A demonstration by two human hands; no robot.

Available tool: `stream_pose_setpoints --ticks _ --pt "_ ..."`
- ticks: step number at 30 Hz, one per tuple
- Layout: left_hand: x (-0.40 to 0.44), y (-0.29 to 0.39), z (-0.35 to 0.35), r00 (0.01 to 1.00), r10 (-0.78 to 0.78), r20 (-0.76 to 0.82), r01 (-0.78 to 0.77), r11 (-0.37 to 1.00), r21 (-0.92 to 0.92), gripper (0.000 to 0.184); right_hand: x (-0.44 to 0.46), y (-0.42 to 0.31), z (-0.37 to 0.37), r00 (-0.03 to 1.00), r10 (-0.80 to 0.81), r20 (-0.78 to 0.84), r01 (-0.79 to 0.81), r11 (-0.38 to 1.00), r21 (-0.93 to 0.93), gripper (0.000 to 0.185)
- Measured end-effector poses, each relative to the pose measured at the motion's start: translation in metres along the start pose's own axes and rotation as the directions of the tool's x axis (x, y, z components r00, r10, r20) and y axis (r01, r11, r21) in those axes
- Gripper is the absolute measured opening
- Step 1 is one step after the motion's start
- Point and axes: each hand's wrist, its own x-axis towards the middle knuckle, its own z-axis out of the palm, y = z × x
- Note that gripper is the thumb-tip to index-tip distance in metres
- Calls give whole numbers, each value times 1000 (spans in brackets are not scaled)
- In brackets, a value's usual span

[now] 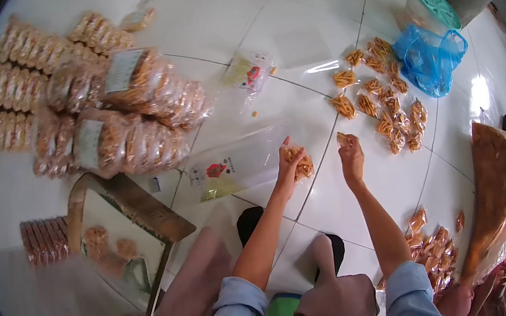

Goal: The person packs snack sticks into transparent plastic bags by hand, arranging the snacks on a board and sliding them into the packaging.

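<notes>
My left hand (293, 164) is closed round a small clear packet of orange-brown snack sticks (304, 165), above the white tiled floor. To its right, my right hand (351, 153) has its fingers pinched on a small snack piece or packet corner (343, 139), too small to make out. A long clear printed bag (238, 163) lies flat left of my left hand. Another printed bag (249, 74) lies farther forward. Beyond my right hand, small snack packets (389, 101) are scattered on the floor.
Packed snack bundles (129, 139) are stacked at the left, behind a wood-framed panel (175, 222). A blue plastic bag (422, 62) and a tub with a green lid (436, 6) stand at the back right. More packets (435, 255) and a large filled bag (494, 190) lie at the right.
</notes>
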Motion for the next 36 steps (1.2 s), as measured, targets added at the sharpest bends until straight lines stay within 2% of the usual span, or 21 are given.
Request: stream_pose_setpoints --ticks 1,2,4,5,7,8,9,11,12,13,14,17,18,21,23,25,27,28,33,35,36 --pt "-9 10 2 998 51 46 -51 999 18 68 3 -16 -9 996 85 -26 -81 987 141 29" --pt "-18 22 6 996 74 51 -75 997 21 68 2 -33 -20 997 67 -33 -61 986 153 29" --pt "-42 54 17 972 203 119 -214 973 83 70 -2 -93 -54 995 -95 23 82 943 322 23" --pt "-57 71 24 963 238 128 -250 965 83 70 -5 -121 -71 992 -126 7 116 935 335 23" --pt "-88 105 38 889 422 176 -457 833 312 75 -12 -179 -107 982 -177 71 152 950 273 20" --pt "-104 121 41 873 451 188 -488 817 307 75 -15 -211 -129 967 -221 125 171 932 320 20" --pt "-114 134 41 763 577 293 -646 666 373 79 -16 -225 -135 963 -248 105 203 923 326 20" --pt "-146 165 47 597 689 412 -798 456 394 83 -18 -252 -145 902 -385 195 320 900 294 22" --pt "-166 180 51 489 719 494 -846 254 468 88 -37 -296 -171 904 -329 273 287 940 183 25" --pt "-186 193 52 384 724 572 -853 41 520 93 -49 -314 -176 897 -358 259 319 931 180 25" --pt "-205 202 49 359 696 621 -821 -81 565 97 -58 -329 -179 879 -376 293 325 923 207 25" --pt "-245 216 39 312 696 646 -741 -247 624 98 -77 -357 -175 817 -453 356 415 891 184 34" --pt "-253 219 36 223 730 646 -692 -348 632 100 -84 -368 -176 821 -442 360 406 897 176 36" --pt "-272 225 23 212 722 659 -648 -401 648 104 -101 -391 -178 813 -384 438 333 923 192 46" --pt "-274 225 15 221 720 658 -632 -408 659 105 -109 -392 -170 780 -448 438 290 878 382 58" --pt "-269 230 11 230 712 664 -613 -424 667 107 -111 -398 -170 756 -481 444 370 873 317 66" --pt "-265 229 8 184 774 606 -722 -311 618 109 -115 -400 -168 721 -511 468 355 852 385 67" --pt "-265 229 7 96 790 606 -713 -370 595 108 -113 -399 -164 719 -517 465 307 836 454 66" --pt "-286 240 1 258 786 562 -660 -281 697 88 -117 -393 -135 731 -535 423 281 802 527 61" --pt "-288 246 -8 60 693 719 -630 -532 565 83 -124 -400 -128 741 -547 389 298 788 539 59" --pt "-296 249 -12 124 670 732 -533 -578 618 84 -127 -403 -124 728 -566 387 263 752 604 58"
